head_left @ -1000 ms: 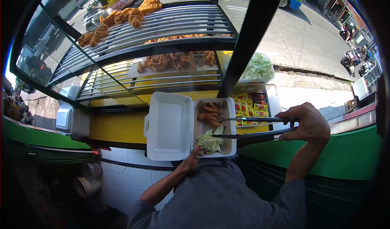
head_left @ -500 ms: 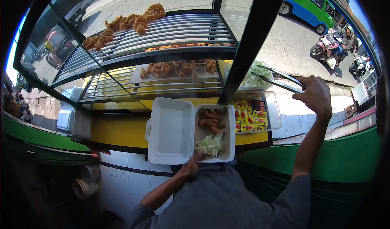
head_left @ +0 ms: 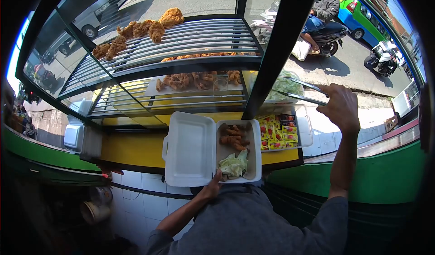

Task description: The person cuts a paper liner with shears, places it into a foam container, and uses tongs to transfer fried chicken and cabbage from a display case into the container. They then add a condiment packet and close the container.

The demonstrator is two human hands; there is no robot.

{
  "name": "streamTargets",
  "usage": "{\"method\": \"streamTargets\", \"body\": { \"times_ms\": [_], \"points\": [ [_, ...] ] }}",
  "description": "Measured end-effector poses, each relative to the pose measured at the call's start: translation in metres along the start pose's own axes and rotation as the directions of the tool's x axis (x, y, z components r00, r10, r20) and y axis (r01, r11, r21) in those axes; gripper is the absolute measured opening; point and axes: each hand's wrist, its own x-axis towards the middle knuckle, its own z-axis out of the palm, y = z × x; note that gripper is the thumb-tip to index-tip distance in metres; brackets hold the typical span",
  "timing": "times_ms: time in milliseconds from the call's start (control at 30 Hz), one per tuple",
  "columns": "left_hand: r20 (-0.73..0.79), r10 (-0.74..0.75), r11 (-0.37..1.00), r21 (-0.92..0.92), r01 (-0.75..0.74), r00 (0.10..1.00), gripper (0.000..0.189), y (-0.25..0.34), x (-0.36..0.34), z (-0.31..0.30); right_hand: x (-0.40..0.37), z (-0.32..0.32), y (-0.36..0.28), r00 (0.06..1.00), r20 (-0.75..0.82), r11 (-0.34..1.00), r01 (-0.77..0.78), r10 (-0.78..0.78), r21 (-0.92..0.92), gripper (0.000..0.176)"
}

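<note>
My left hand (head_left: 212,187) grips the near edge of an opened white foam takeaway box (head_left: 190,147), its thumb over the rim by the fold. Pieces of fried chicken (head_left: 234,138) lie in the far part of the box's right half, with pale green cabbage or lettuce leaves (head_left: 234,165) nearer to me. Off to the right, my right hand (head_left: 343,106) is closed around metal tongs (head_left: 308,99). Their tips reach into a clear container of shredded greens (head_left: 286,86), partly hidden behind the black frame post. Whether the tongs pinch any leaves, I cannot make out.
Sauce sachets (head_left: 277,132) fill a clear tray right of the box. A glass display case with slatted racks (head_left: 199,33) holds fried chicken (head_left: 156,26). Stacked foam boxes (head_left: 74,135) stand left. Outside are a person on a motorbike (head_left: 324,33) and a green-blue van (head_left: 362,17).
My right hand and the tongs have shifted slightly left and down, the tips still at the greens. The foam box stays nearly where it was. A motorbike rider has come closer outside.
</note>
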Motion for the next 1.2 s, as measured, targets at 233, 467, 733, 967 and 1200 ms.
{"method": "streamTargets", "body": {
  "times_ms": [233,467,733,967,1200],
  "points": [
    [0.024,0.052,0.998,-0.03,-0.051,0.998,0.069,-0.024,0.012,-0.019,0.002,0.017,0.0,0.999,-0.042,1.0,0.031,-0.031,-0.002,0.037],
    [0.046,0.011,0.999,-0.04,-0.009,0.999,0.073,-0.008,0.004,-0.008,-0.015,-0.005,0.005,1.0,-0.021,0.997,-0.021,0.022,0.08,0.031],
    [0.087,0.066,0.994,0.076,-0.073,0.994,0.079,-0.039,0.022,-0.033,-0.063,-0.033,0.021,0.996,0.039,0.939,-0.092,0.083,0.33,0.039],
    [0.111,0.071,0.997,0.017,-0.073,0.991,0.075,-0.037,0.022,-0.032,-0.025,0.018,0.005,0.995,0.0,0.995,-0.098,0.098,0.034,0.04],
    [0.167,0.098,0.994,0.027,-0.104,0.981,0.073,-0.036,0.024,-0.033,-0.031,0.007,0.009,0.993,-0.031,0.988,-0.112,0.116,0.105,0.035]
  ]
}}
